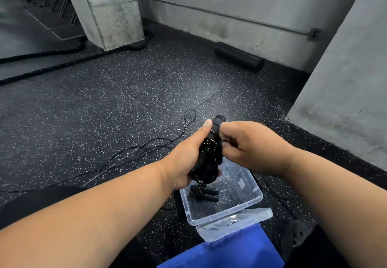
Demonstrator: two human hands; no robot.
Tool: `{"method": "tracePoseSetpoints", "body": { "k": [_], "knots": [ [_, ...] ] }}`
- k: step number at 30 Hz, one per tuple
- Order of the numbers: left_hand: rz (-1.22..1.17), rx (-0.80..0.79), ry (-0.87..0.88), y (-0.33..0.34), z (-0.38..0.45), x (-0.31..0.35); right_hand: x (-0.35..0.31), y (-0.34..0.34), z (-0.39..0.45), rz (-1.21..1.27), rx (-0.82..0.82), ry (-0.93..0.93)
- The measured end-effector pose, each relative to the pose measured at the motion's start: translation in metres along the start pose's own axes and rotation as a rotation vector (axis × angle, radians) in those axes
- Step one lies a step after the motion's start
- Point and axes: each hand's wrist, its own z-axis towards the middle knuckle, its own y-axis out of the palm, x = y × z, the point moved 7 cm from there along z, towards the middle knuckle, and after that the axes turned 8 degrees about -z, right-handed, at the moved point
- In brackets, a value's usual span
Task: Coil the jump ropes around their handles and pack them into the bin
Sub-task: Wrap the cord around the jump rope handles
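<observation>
You are gripping the handles (206, 156) in your left hand (188, 158) while your right hand (249, 144) is pinching the rope (223, 141) just beside them, winding. Directly below your grip, the bin (240, 207) is holding one coiled rope (204, 192). Next, I judge, you'll be tucking the end and lowering it in.

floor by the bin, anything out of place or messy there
Yes: loose black rope lies in tangled loops on the floor left of the clear bin, not yet coiled. One coiled rope already lies inside the bin.

Coiled rope (204, 192) in bin (254, 199), lid (236, 223) before it — loose cord (146, 150) left.
</observation>
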Motion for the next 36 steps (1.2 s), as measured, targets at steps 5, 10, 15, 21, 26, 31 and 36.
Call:
{"method": "tracePoseSetpoints", "body": {
  "k": [5, 10, 15, 21, 26, 31, 36],
  "knots": [
    [-0.053, 0.084, 0.05, -0.009, 0.008, 0.004, 0.02, 0.004, -0.003, 0.256, 0.128, 0.262],
    [-0.046, 0.134, 0.198, -0.011, 0.01, 0.016, 0.034, 0.014, -0.006, 0.592, 0.175, 0.511],
    [-0.044, 0.145, 0.223, -0.012, 0.009, 0.02, 0.043, 0.026, -0.003, 0.773, 0.153, 0.631],
    [-0.111, 0.121, 0.103, -0.02, 0.009, 0.008, 0.044, 0.039, 0.006, 0.861, 0.049, 0.625],
    [-0.127, 0.088, -0.101, -0.023, 0.008, -0.011, 0.035, 0.047, 0.008, 0.775, 0.006, 0.52],
    [-0.191, 0.053, -0.157, -0.023, 0.008, -0.013, 0.036, 0.047, 0.009, 0.752, -0.004, 0.467],
    [-0.19, 0.05, -0.195, -0.026, 0.014, -0.021, 0.041, 0.049, 0.009, 0.626, -0.034, 0.403]
  ]
}}
